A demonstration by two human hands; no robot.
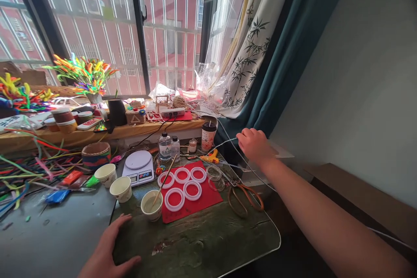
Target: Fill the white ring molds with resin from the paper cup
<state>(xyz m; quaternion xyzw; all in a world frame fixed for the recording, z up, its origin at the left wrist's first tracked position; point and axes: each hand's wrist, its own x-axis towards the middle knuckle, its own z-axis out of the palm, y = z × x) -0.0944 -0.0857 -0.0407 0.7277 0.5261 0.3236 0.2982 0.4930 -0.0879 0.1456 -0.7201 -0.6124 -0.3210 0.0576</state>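
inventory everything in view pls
Sheet: one, red, on table
Rings: five, pale pink, on sheet
Paper cups: three, cream, left of sheet
Stick: one, tan, in nearest cup
Scale: one, white, behind cups
Bottles: two, clear, beside scale
Lidded cup: one, pink, table's back
Glue gun: one, orange, behind sheet
Scissors: one, brown, beside sheet
Clutter: uncountable, multicoloured, sill and table's left
Window: one, dark frame, behind sill
Left hand: one, bare, near cups
Right hand: one, bare, holding strand

Two hands; five pink rings on one red sheet; three open paper cups, left; two clear bottles, far; one scale.
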